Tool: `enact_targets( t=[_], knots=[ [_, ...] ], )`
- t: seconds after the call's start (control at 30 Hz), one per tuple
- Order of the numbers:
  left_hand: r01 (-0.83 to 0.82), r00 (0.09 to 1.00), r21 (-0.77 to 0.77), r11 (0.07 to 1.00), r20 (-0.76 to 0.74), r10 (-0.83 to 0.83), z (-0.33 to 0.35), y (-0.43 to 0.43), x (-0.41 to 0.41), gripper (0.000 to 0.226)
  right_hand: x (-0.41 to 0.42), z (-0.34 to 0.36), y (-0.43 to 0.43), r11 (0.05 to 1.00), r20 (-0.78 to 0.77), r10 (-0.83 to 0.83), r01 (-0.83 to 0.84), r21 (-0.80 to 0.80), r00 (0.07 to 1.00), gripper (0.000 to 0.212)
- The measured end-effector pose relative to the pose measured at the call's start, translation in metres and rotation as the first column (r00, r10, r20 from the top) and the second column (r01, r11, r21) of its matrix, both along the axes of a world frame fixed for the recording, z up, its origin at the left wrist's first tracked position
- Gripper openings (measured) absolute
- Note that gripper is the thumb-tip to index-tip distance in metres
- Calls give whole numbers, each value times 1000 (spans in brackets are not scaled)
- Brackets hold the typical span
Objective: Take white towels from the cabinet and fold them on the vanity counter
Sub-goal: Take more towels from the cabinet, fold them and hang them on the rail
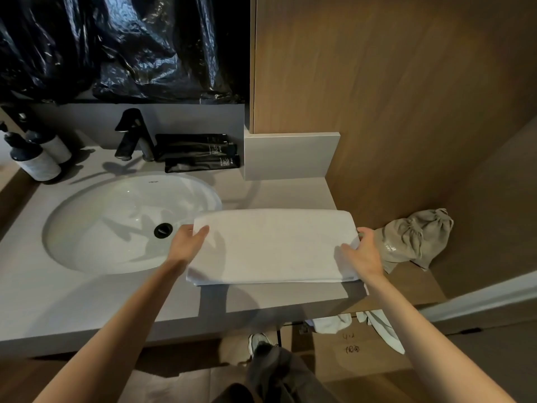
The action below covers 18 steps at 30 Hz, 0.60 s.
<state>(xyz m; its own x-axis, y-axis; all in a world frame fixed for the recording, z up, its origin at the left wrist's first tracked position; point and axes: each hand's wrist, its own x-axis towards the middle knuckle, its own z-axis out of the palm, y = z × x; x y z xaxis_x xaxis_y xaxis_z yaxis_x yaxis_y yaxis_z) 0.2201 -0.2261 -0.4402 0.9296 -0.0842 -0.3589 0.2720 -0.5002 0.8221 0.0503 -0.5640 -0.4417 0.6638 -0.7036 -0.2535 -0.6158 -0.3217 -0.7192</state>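
Fingers of left hand point(189, 241) and right hand point(365, 253) pinch towel point(273, 245) end edges; left end overhangs sink point(87, 225)

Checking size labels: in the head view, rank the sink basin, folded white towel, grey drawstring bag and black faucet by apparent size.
Largest to smallest:
1. sink basin and white towel: too alike to rank
2. grey drawstring bag
3. black faucet

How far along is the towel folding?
Done: one white towel lies on the vanity counter beside the sink, already folded into a long flat rectangle. In hand: the left hand and right hand grip its two short ends. Left: probably another fold; more white cloth shows below the counter.
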Motion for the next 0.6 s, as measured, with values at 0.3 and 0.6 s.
enact_targets(
  t=[0.3, 0.6],
  knots=[
    [-232, 973, 22, 972, 8, 232, -13, -24, 37, 63, 49, -2, -9, 990, 93, -63, 74, -121, 994, 33],
    [-255, 964, 43, 966, 87, 250, -27, -24, 37, 31, 26, -33, -6, 857, -151, 135, -192, -478, 979, 44]
  ],
)
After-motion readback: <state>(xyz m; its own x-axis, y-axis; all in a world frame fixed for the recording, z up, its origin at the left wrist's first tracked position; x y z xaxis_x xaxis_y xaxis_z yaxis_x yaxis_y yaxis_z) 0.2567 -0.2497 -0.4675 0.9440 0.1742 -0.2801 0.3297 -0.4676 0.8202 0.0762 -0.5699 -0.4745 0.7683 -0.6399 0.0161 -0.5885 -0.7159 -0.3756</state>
